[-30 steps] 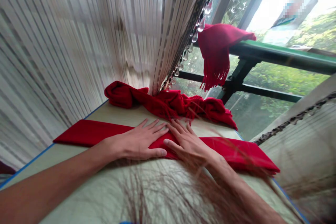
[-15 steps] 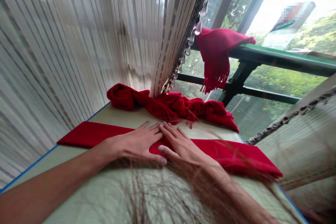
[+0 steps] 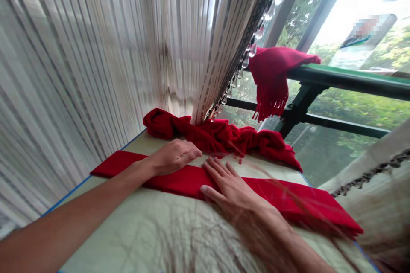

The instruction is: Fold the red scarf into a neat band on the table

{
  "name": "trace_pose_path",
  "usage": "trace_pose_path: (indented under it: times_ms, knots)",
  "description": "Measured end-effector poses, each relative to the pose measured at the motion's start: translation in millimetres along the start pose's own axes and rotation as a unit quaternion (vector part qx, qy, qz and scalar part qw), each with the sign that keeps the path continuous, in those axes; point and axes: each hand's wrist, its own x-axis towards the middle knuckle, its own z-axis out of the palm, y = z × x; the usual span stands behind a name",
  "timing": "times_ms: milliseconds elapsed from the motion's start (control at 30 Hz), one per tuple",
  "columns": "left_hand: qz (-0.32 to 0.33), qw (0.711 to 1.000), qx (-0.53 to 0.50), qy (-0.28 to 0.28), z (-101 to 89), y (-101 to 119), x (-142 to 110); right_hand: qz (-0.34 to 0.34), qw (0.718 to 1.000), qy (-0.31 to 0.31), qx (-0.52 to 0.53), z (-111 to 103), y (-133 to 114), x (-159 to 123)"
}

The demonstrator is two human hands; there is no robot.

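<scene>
A red scarf (image 3: pixel 187 182), folded into a long flat strip, lies crosswise on the pale table. My right hand (image 3: pixel 229 183) rests flat on its middle, fingers spread toward the far edge. Over the left half of the strip is my left hand (image 3: pixel 174 156), seen side-on, its fingers loosely bent and pointing right. Nothing shows in it, and I cannot tell whether it touches the cloth. Behind the strip lies a second red scarf (image 3: pixel 218 136), bunched up and fringed.
Another red fringed scarf (image 3: pixel 272 81) hangs over a green rail (image 3: pixel 349 83) by the window. A striped curtain (image 3: pixel 112 59) with a beaded edge borders the table (image 3: pixel 128 226) at the left and back. Strands of hair cross the lower view.
My left hand has lifted from its flat, spread pose and moved left, away from the right hand, with its fingers drawn together. My right hand stays on the scarf. The view has shifted slightly.
</scene>
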Motion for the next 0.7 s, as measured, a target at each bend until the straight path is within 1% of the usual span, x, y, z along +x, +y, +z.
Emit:
trace_pose_path:
  times_ms: [100, 167, 233, 300, 367, 400, 467, 500, 533, 600, 667, 700]
  knots:
    - [-0.003, 1.000, 0.002, 0.014, -5.8, 2.4, -1.1, 0.002, 1.000, 0.006, 0.002, 2.7, 1.6, -0.7]
    - [-0.008, 0.999, 0.003, 0.036, -18.3, 5.6, -2.6, 0.007, 1.000, 0.012, -0.003, 4.1, 2.2, -1.2]
    - [-0.027, 0.997, 0.014, 0.074, -39.7, 8.4, -6.8, 0.014, 1.000, 0.005, -0.007, 4.6, 2.2, -1.5]
    - [-0.064, 0.991, 0.034, 0.115, -67.9, 8.8, -16.7, 0.021, 1.000, -0.006, -0.002, 4.0, 1.2, -1.6]
    - [-0.110, 0.982, 0.042, 0.146, -97.6, 4.5, -35.1, 0.024, 1.000, -0.009, 0.003, 2.5, -0.8, -1.9]
    - [-0.137, 0.977, 0.037, 0.160, -111.0, 0.0, -48.3, 0.024, 1.000, -0.008, 0.004, 1.6, -2.1, -2.2]
    - [-0.200, 0.961, 0.018, 0.188, -130.6, -14.5, -82.3, 0.024, 1.000, -0.009, 0.003, 0.0, -4.7, -2.9]
    - [-0.236, 0.952, 0.010, 0.197, -135.7, -24.1, -102.7, 0.024, 1.000, -0.009, 0.003, -0.5, -5.7, -3.2]
    - [-0.271, 0.941, -0.003, 0.204, -137.2, -34.5, -124.8, 0.025, 1.000, -0.010, 0.003, -0.6, -6.3, -3.3]
    - [-0.339, 0.916, -0.034, 0.209, -129.0, -54.9, -171.2, 0.025, 1.000, -0.007, 0.005, 0.2, -6.0, -3.0]
    - [-0.397, 0.892, -0.081, 0.201, -107.9, -69.6, -214.6, 0.022, 1.000, -0.002, 0.006, 2.2, -4.2, -2.1]
    - [-0.435, 0.871, -0.110, 0.199, -94.1, -73.6, -232.8, 0.021, 1.000, 0.000, 0.005, 3.4, -2.9, -1.5]
